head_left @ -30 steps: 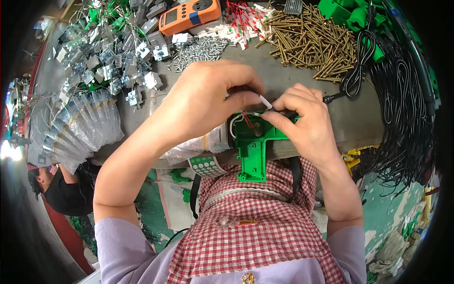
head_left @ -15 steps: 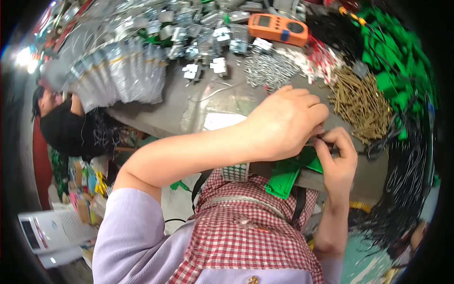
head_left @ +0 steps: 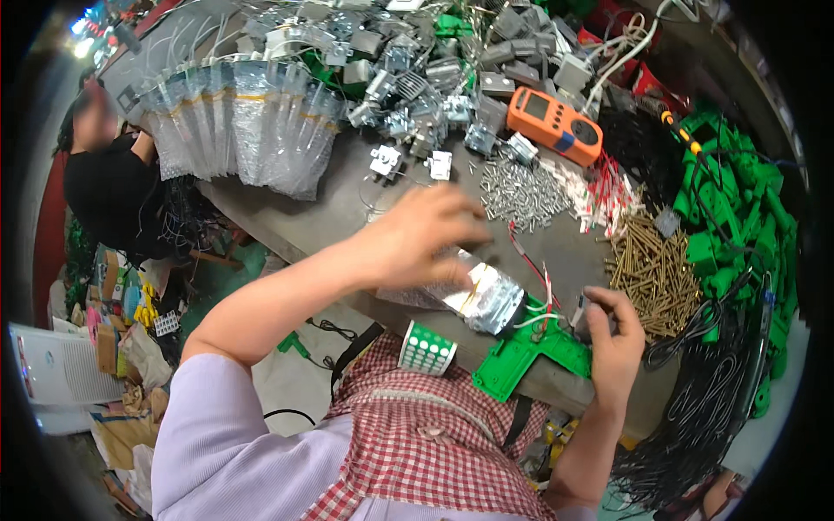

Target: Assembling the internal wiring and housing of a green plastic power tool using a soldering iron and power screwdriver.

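My left hand [head_left: 426,236], a little blurred, hovers over the table with its fingers apart and nothing visible in them. Just beneath its fingertips lies a silver foil-wrapped block [head_left: 493,302] with a black end and white wires. That block rests against a green plastic housing [head_left: 534,352] at the table's near edge. My right hand [head_left: 615,334] is closed, pinching a small grey-black piece [head_left: 579,314] between thumb and forefinger beside the housing. Red, black and white wires [head_left: 546,282] run up from the housing between my hands.
Screws [head_left: 526,193], long brass screws [head_left: 653,273], an orange meter [head_left: 554,126] and metal parts [head_left: 417,87] crowd the table. Green housings [head_left: 738,200] and black cables [head_left: 704,399] lie right. Bagged parts [head_left: 248,122] stand left, near another person [head_left: 109,200]. A green dotted roll [head_left: 426,347] sits at the near edge.
My left hand has moved left, away from my right hand, and its fingers have opened. The foil-wrapped block and wires, hidden before, now show. The view has shifted slightly.
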Tool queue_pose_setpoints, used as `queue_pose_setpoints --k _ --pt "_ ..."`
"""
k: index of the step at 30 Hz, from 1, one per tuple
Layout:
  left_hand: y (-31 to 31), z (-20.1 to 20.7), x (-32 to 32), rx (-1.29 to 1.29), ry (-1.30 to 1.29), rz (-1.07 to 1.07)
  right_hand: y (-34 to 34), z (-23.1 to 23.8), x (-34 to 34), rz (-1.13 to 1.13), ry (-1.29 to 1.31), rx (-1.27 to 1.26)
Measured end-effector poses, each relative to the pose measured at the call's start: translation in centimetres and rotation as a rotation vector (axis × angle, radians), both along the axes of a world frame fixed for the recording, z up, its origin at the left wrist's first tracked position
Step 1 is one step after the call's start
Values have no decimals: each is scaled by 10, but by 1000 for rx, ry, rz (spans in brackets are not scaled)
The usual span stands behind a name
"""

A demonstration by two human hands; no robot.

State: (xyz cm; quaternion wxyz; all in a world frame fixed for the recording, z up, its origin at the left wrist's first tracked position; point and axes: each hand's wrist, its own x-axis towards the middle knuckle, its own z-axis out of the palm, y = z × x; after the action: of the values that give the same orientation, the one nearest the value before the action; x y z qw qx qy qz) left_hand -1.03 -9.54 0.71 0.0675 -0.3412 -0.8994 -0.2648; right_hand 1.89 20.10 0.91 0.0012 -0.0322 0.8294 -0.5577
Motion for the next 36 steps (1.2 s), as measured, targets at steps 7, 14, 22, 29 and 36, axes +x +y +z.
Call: queue_pose_setpoints --k 7,14,22,29,36 --pt "-69 11 -100 -45 533 580 13 3 3 -35 14 99" --pt "-84 26 -90 3 241 522 8 20 6 -84 67 49" --pt "-43 24 -8 1010 -629 11 -41 63 6 237 350 80" --pt "7 44 45 926 -956 -10 -79 50 37 436 259 183" --pt "19 33 23 509 -721 -91 -42 9 73 313 47 -181"
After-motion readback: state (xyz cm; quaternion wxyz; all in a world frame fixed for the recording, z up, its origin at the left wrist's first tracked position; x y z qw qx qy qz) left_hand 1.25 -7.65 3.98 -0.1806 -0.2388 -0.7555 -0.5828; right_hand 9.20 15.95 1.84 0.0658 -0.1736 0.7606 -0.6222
